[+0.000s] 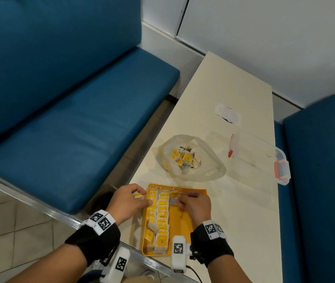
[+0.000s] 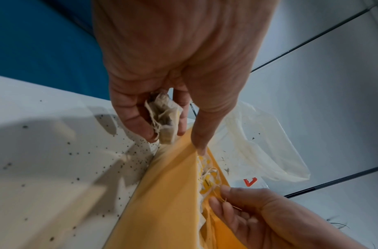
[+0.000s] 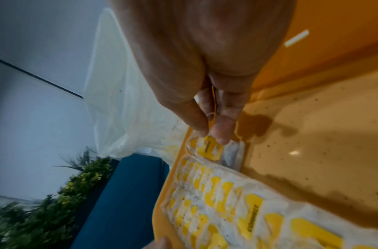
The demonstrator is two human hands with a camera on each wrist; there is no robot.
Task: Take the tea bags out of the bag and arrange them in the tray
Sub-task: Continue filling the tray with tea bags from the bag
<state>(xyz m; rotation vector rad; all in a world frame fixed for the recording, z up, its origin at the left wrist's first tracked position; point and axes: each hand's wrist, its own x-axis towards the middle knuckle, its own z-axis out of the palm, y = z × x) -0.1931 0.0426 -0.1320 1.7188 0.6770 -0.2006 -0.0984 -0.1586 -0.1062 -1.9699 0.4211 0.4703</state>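
On the yellow tags of the tea bags (image 3: 233, 207) in the right wrist view, dark lettering is printed; the letters look like "CONNECT", but blur leaves this uncertain. The tea bags are laid in two overlapping rows along the left side of the orange tray (image 1: 183, 219), which is seen at the lower centre of the head view, on the pale surface (image 1: 234, 211). The right part of the tray floor is bare. A third row is started at the tray's far end, where one tea bag (image 3: 213, 150) is pinched by its yellow tag between the thumb and fingers (image 3: 224, 121) of the right hand (image 1: 196, 205), a thin string running up between them. The left hand (image 1: 128, 201) is placed at the tray's left rim, its thumb extended onto the rim, while a small bunch of tea bags (image 2: 164, 118) is gripped in its curled fingers (image 2: 130, 116). Above the tray in the head view, an open translucent plastic bag (image 1: 191, 158) is seen with more yellow-tagged tea bags (image 1: 183, 158) heaped inside. At the right of the frame, a clear plastic box (image 1: 264, 158) with red clips is lying on the surface, and a crumpled white wrapper (image 1: 227, 115) is seen farther up. Dark specks are scattered over the surface beside the tray.
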